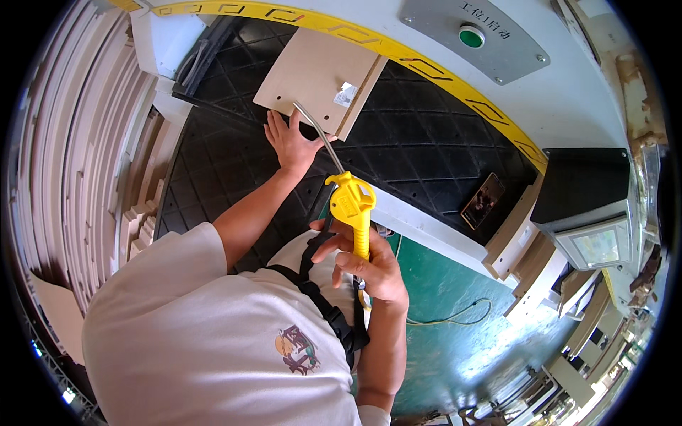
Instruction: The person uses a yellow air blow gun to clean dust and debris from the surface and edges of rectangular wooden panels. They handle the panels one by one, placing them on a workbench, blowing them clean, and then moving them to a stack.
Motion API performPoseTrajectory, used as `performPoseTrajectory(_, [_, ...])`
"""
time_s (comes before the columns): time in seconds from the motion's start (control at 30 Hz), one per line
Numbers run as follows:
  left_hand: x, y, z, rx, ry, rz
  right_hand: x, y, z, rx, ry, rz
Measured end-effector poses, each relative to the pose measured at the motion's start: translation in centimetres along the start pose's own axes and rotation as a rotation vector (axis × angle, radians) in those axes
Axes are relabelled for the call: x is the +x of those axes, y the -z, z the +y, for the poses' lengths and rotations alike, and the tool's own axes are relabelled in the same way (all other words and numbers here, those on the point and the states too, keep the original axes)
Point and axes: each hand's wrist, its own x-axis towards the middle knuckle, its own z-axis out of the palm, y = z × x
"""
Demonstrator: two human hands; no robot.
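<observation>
A light wood-coloured panel [312, 74] with small drilled holes and a white label lies on the black quilted work surface [415, 145]. My left hand [291, 145] rests at its near edge, fingers spread, the thumb by the near right corner. In front of my body my right hand [373, 263] is wrapped round the handle of a yellow air blow gun [352, 202]. Its long bent metal nozzle [317, 135] points away from me, passing above the left hand, the tip in line with the panel's near edge.
A yellow-marked machine beam [419, 65] arches over the far side, with a green button [471, 36] on a grey plate. At right lie a phone [483, 201], a boxed screen [597, 245] and stacked boards [522, 252]. More boards [78, 142] stand at left. A hose [455, 321] crosses the green floor.
</observation>
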Motion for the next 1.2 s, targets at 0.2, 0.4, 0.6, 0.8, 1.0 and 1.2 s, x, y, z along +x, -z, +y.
performPoseTrajectory(0.2, [-0.1, -0.1, 0.0, -0.014, 0.014, -0.016, 0.2, -0.6, -0.8, -0.009, 0.002, 0.000])
performPoseTrajectory(0.4, [0.0, 0.0, 0.2, -0.010, 0.008, -0.014, 0.0, -1.2, -1.2, -0.022, 0.009, 0.016])
performPoseTrajectory(0.6, [0.3, 0.7, 0.9, -0.074, 0.062, -0.028, 0.2, -3.4, -2.4, -0.031, 0.160, 0.243])
performPoseTrajectory(0.8, [0.5, 0.7, 0.9, -0.083, 0.082, -0.034, 0.6, -6.9, -5.3, -0.156, 0.387, 0.558])
performPoseTrajectory(1.0, [0.4, 0.5, 0.7, -0.099, 0.089, -0.042, 1.8, -8.9, -7.0, -0.199, 0.422, 0.669])
performPoseTrajectory(1.2, [0.4, 0.2, 0.7, -0.099, 0.085, -0.047, 1.0, -8.9, -7.7, -0.146, 0.354, 0.695])
